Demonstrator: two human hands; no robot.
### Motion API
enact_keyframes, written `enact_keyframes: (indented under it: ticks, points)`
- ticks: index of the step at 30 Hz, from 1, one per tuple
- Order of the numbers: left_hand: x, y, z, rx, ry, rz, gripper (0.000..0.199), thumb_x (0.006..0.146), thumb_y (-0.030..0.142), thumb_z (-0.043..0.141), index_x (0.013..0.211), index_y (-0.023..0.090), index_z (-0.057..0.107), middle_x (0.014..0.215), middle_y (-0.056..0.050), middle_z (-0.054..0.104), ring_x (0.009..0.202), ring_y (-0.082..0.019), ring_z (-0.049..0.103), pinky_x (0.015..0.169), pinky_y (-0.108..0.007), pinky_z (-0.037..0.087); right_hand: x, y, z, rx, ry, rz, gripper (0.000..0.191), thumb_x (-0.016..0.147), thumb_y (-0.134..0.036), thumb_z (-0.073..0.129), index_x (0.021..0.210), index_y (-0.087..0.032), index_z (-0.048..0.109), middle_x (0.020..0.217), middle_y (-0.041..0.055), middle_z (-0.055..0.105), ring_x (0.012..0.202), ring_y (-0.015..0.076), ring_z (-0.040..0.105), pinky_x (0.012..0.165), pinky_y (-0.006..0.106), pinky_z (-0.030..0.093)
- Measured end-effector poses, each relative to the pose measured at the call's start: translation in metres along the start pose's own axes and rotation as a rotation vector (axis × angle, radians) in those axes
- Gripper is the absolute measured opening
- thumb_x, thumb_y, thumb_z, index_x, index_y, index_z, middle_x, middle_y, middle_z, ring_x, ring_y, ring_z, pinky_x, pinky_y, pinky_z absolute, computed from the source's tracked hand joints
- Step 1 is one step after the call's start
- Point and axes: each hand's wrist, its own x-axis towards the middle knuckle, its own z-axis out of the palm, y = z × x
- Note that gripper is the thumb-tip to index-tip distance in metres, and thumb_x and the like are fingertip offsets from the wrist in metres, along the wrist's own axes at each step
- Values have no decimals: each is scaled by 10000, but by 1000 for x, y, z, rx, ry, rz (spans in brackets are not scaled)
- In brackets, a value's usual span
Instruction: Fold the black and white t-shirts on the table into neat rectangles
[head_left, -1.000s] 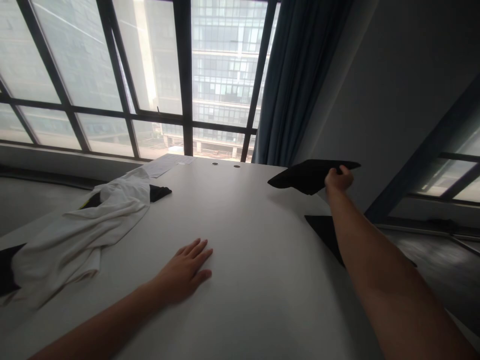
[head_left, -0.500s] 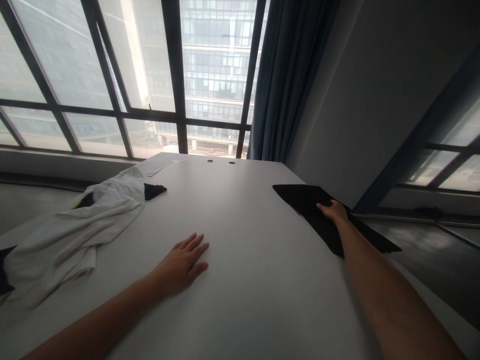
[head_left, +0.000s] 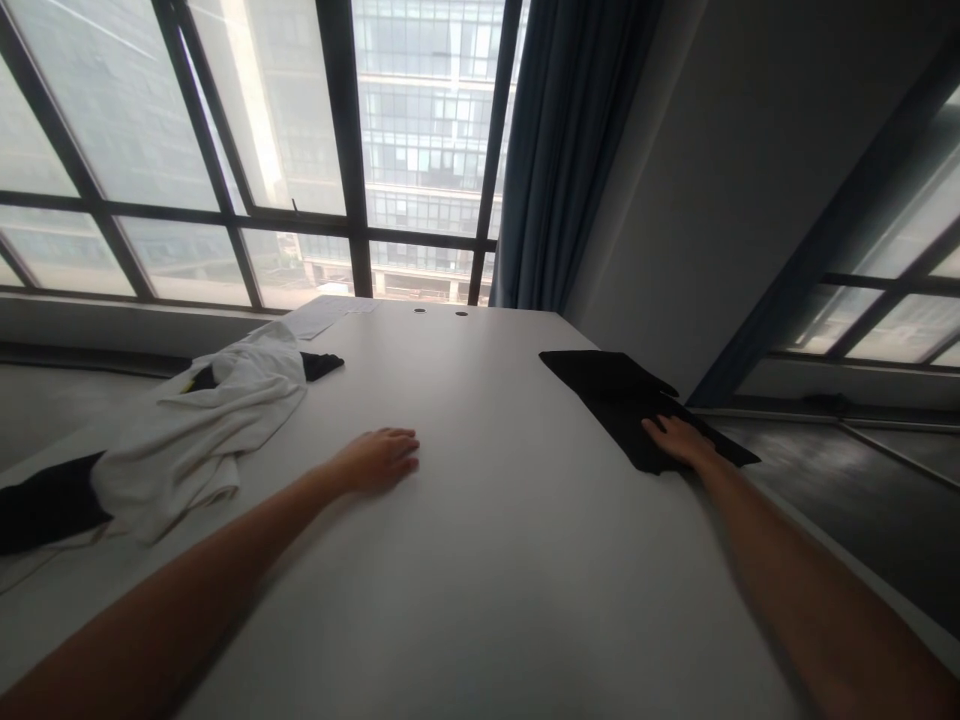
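Observation:
My left hand (head_left: 377,460) hovers at or rests on the white table (head_left: 465,560); its fingers point right, slightly apart, with nothing in them. At the table's right edge lies a dark folded cloth (head_left: 604,385), perhaps a garment; part of it reaches past the edge. Palm down on its near part is my right hand (head_left: 681,440), fingers stretched out over the fabric. Left of my left hand, a crumpled white garment (head_left: 217,425) with black parts (head_left: 56,500) lies along the table's left side.
Sheets of paper (head_left: 322,314) lie at the far left corner. Two round dark inserts (head_left: 461,314) sit in the tabletop's far end. Beyond stand windows (head_left: 420,120), a blue curtain (head_left: 574,150) and a grey wall (head_left: 720,180).
My right hand has moved from the middle of the dark cloth to its near part, and its fingers have flattened. My left hand appears slightly farther forward. The view has shifted a little.

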Motion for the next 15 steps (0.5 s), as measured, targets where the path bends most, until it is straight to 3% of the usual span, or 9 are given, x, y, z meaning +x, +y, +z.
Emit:
enact_keyframes:
  ticks: [3, 6, 11, 13, 15]
  points:
    - [-4, -27, -19, 120, 60, -156, 551, 982, 552, 390, 1375, 249, 632, 1517, -87, 552, 1356, -289, 539, 1139, -452, 399, -25, -15, -4, -44, 79, -19, 625, 1009, -501, 336, 1417, -91, 571, 1517, 265, 480, 1389, 415, 461, 1084, 645, 376]
    - [-22, -59, -34, 266, 178, -385, 518, 978, 497, 452, 1380, 220, 623, 1558, -125, 496, 1413, -330, 465, 1179, -514, 306, -46, -39, -8, -60, 208, -73, 592, 1014, -448, 305, 1342, -80, 632, 1425, 246, 575, 1288, 399, 549, 1043, 591, 426]
    - [-58, -109, -52, 342, 361, -798, 643, 894, 454, 621, 1414, 81, 561, 1549, -273, 435, 1414, -448, 383, 1151, -673, 189, -82, -103, -12, -35, 68, -366, 435, 975, -463, 455, 1145, -186, 744, 1273, 150, 700, 1144, 319, 652, 965, 446, 485]
    - [-70, -123, -57, 283, 422, -866, 641, 867, 419, 650, 1368, 25, 576, 1488, -301, 480, 1367, -462, 412, 1121, -702, 199, -100, -129, -10, 9, 50, -477, 381, 958, -455, 507, 1120, -209, 748, 1253, 124, 715, 1147, 292, 659, 964, 402, 484]
    - [-78, -132, -62, 214, 466, -819, 568, 869, 375, 631, 1267, -30, 617, 1398, -332, 527, 1307, -489, 441, 1051, -741, 248, -118, -147, -5, 57, 73, -572, 351, 968, -426, 504, 1092, -210, 750, 1227, 114, 727, 1150, 271, 659, 987, 375, 465]
